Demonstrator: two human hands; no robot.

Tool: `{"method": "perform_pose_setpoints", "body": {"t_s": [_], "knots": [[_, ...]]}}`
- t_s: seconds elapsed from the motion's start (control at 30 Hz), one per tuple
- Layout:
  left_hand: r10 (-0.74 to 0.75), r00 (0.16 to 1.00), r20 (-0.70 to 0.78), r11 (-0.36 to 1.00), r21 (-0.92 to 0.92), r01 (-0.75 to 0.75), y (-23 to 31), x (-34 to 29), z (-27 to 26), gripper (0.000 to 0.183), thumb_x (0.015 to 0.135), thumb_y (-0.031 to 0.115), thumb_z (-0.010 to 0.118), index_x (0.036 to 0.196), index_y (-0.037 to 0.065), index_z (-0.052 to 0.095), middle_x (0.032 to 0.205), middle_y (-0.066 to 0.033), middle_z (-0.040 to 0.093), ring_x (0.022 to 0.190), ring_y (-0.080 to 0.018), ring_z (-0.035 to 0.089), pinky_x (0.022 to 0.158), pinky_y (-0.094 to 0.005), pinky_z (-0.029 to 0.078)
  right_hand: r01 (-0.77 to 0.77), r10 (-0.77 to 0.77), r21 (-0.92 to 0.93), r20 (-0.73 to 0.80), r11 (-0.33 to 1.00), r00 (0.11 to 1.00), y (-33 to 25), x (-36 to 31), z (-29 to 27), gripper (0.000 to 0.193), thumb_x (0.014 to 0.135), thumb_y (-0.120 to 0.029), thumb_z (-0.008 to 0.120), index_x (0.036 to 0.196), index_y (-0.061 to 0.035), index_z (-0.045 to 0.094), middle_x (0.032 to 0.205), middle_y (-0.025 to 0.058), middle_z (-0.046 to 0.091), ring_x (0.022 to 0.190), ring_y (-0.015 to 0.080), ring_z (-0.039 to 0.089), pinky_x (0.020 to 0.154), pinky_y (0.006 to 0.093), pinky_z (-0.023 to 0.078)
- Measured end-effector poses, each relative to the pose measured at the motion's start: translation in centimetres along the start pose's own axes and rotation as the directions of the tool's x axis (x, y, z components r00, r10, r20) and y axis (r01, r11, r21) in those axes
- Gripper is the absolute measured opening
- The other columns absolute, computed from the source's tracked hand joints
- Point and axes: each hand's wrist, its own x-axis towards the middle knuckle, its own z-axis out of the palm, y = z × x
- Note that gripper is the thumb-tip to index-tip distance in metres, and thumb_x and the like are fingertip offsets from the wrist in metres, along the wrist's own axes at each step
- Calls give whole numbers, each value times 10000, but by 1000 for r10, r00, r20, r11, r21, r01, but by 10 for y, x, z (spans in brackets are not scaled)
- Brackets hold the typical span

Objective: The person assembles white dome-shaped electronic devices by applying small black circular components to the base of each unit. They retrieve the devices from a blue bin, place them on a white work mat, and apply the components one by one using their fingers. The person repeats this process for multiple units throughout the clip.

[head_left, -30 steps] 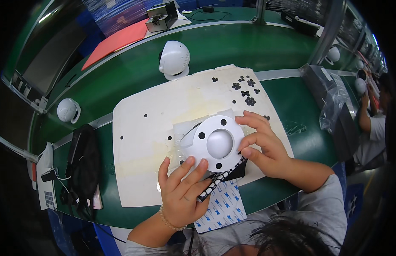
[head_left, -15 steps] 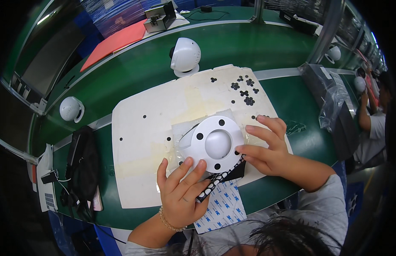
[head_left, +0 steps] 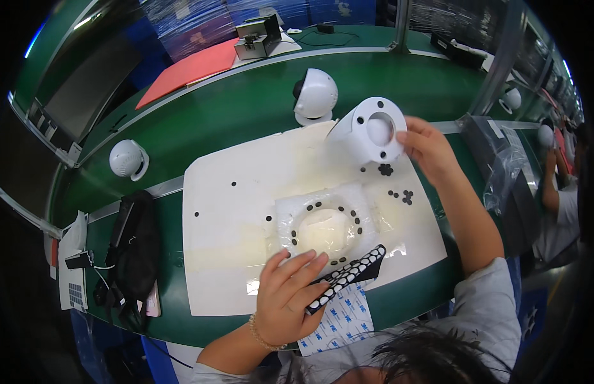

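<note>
Pinched in the right grip [head_left: 431, 150], the white housing [head_left: 362, 140] has left the foam pad [head_left: 288, 210] for the surface's [head_left: 170, 256] far edge, baring black dots [head_left: 359, 230], while the left grip [head_left: 283, 299] clasps a dotted strip [head_left: 348, 278].

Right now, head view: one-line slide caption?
Right hand holds a white ring-faced device over a pale board; left hand holds a white-dotted black strip.
</note>
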Motion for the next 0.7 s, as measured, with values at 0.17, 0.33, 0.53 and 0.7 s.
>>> {"method": "perform_pose_setpoints", "body": {"t_s": [0.17, 0.33, 0.53, 0.7], "knots": [[-16, 997, -74, 983, -181, 2, -5, 1, 6, 292, 580, 15, 642, 865, 29, 575, 997, -121, 610, 803, -254, 604, 682, -337, 482, 202, -586, -961, 275, -189, 762, 66, 79, -74, 172, 806, -102, 506, 928, -86, 626, 913, 89, 606, 814, 223, 593, 696, 332, 466], [-178, 983, 37, 941, -285, 181, -3, -2, 5, 265, 650, 0, 657, 899, 3, 567, 870, -141, 624, 728, -242, 621, 650, -304, 496, 45, -209, -962, 103, -268, 972, 66, 95, -75, 221, 815, -207, 473, 901, -76, 630, 940, 95, 607, 829, 261, 586, 688, 393, 451], [-358, 908, 217, 824, -383, 417, -1, -1, 3, 275, 696, 70, 650, 950, 4, 568, 851, -142, 617, 737, -243, 613, 658, -303, 491, 472, -323, -882, 449, -7, 833, 88, 106, 25, 396, 804, -394, 509, 1014, -69, 591, 1105, 131, 555, 974, 278, 533, 810, 389, 412], [-388, 871, 303, 752, -442, 489, 0, 5, 1, 293, 719, 121, 632, 989, 33, 561, 893, -150, 610, 771, -273, 604, 664, -318, 487, 239, -459, -957, 141, 162, 877, 88, 134, 56, 365, 763, -325, 612, 1016, -63, 590, 1048, 134, 552, 979, 317, 514, 826, 374, 407]]}}
